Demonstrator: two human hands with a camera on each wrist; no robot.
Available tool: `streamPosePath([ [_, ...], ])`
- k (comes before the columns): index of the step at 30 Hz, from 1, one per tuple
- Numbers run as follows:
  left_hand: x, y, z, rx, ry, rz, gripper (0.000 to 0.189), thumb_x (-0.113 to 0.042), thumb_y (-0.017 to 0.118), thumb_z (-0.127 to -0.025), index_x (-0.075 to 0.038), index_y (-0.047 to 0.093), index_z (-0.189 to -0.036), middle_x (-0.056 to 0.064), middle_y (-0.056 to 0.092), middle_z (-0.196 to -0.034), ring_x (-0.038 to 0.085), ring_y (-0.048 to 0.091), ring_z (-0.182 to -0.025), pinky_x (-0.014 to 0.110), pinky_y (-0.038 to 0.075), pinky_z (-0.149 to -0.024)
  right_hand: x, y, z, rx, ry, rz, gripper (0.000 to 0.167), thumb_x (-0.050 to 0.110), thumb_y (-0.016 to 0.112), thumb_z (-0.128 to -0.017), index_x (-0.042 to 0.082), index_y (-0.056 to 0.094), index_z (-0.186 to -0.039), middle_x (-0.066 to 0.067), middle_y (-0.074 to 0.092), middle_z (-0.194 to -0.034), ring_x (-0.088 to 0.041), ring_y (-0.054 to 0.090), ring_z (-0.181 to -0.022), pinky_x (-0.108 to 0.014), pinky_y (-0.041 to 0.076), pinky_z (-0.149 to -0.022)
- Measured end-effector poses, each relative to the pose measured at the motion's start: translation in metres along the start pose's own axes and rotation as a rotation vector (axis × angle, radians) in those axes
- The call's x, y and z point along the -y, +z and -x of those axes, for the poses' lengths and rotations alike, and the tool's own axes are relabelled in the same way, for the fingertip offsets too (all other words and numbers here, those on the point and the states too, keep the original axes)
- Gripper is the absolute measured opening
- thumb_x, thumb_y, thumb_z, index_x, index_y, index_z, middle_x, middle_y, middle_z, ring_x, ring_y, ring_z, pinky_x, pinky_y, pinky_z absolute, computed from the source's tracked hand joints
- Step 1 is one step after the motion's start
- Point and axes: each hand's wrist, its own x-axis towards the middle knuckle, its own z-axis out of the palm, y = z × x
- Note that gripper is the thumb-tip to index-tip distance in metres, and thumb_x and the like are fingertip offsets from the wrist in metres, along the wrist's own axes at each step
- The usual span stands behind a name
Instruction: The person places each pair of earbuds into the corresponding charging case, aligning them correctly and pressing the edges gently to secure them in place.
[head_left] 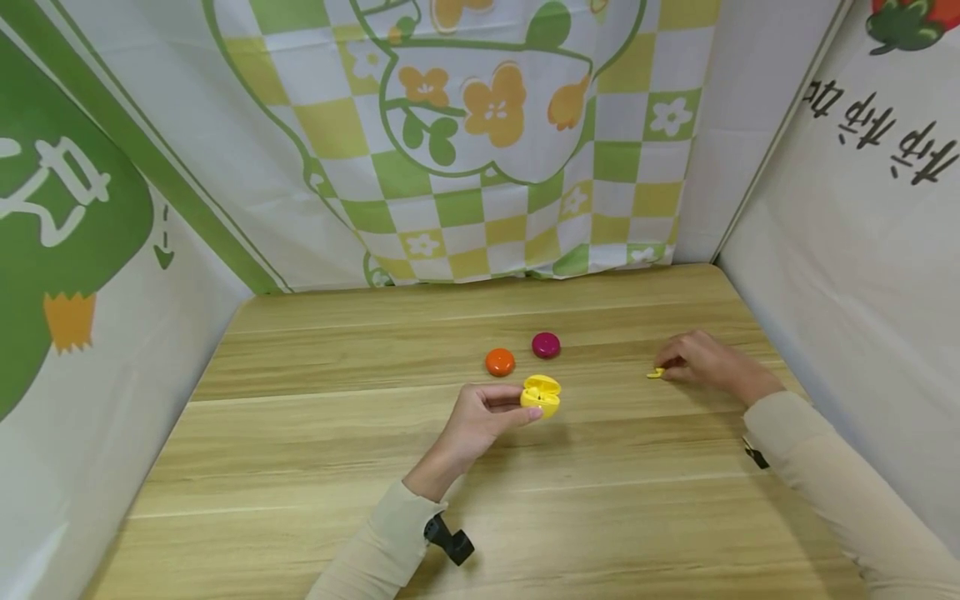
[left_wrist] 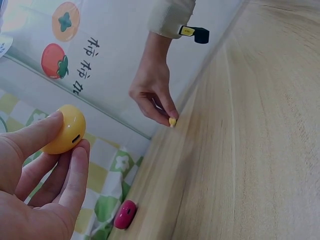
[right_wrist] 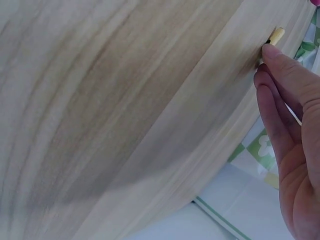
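My left hand (head_left: pixel 474 423) grips a small round yellow earbud case (head_left: pixel 550 407) between thumb and fingers, above the table. Its lid stands up, and a yellow earbud shows inside. In the left wrist view the case (left_wrist: pixel 66 131) shows its rounded underside with a dark charging slot. Off to the right, my right hand (head_left: pixel 702 363) pinches a yellow earbud (head_left: pixel 656 373) between thumb and fingertips, close over the tabletop. The right wrist view shows the earbud's stem (right_wrist: pixel 277 35) sticking out past the thumb.
Behind the yellow case lie a closed orange case (head_left: pixel 500 362) and a closed magenta case (head_left: pixel 546 345), side by side on the wooden table (head_left: pixel 337 467). Printed fabric walls (head_left: pixel 480 225) enclose the back and both sides. Each wrist carries a small black camera mount (head_left: pixel 450 540).
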Motion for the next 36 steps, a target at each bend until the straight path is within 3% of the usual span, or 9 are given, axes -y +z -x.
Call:
streamPosePath([
  [7, 0.0, 0.0, 0.0, -0.007, -0.005, -0.012, 0.036, -0.01, 0.086, -0.089, 0.0, 0.077, -0.123, 0.017, 0.079, -0.12, 0.018, 0.078, -0.102, 0.03, 0.064, -0.09, 0.0, -0.002, -0.001, 0.022, 0.052, -0.04, 0.007, 0.005, 0.082, -0.09, 0.008, 0.083, -0.096, -0.004, 0.081, -0.095, -0.007, 0.07, -0.079, -0.024, 0.059, -0.068],
  [13, -0.001, 0.0, 0.0, -0.008, -0.009, -0.025, 0.037, -0.013, 0.085, -0.09, 0.0, 0.076, -0.124, 0.016, 0.079, -0.122, 0.018, 0.078, -0.103, 0.03, 0.064, -0.091, 0.009, -0.015, -0.004, 0.039, 0.098, -0.095, 0.006, 0.007, 0.082, -0.091, 0.006, 0.084, -0.097, -0.005, 0.082, -0.092, -0.01, 0.072, -0.078, -0.022, 0.06, -0.068],
  [19, -0.002, 0.001, -0.001, -0.004, -0.008, -0.021, 0.037, -0.014, 0.086, -0.09, -0.002, 0.077, -0.124, 0.015, 0.079, -0.122, 0.019, 0.078, -0.103, 0.031, 0.064, -0.092, 0.022, -0.034, -0.009, 0.021, 0.082, -0.165, 0.007, 0.007, 0.084, -0.089, 0.005, 0.084, -0.096, -0.011, 0.082, -0.097, -0.012, 0.075, -0.079, -0.02, 0.061, -0.068],
  [29, -0.005, 0.003, 0.0, 0.005, 0.006, -0.017, 0.036, -0.012, 0.085, -0.09, -0.002, 0.077, -0.124, 0.016, 0.078, -0.123, 0.018, 0.078, -0.103, 0.031, 0.064, -0.092, 0.049, -0.066, -0.017, -0.016, 0.03, -0.206, 0.007, 0.013, 0.086, -0.089, 0.011, 0.084, -0.095, -0.002, 0.082, -0.094, -0.004, 0.073, -0.077, -0.02, 0.06, -0.068],
  [36, -0.009, 0.003, 0.0, 0.004, 0.003, -0.018, 0.037, -0.013, 0.085, -0.09, -0.002, 0.076, -0.125, 0.015, 0.079, -0.122, 0.017, 0.078, -0.102, 0.031, 0.064, -0.093, 0.073, -0.09, -0.028, 0.056, 0.029, -0.22, 0.007, 0.02, 0.084, -0.092, 0.015, 0.085, -0.097, 0.002, 0.082, -0.093, -0.003, 0.073, -0.078, -0.02, 0.06, -0.071],
])
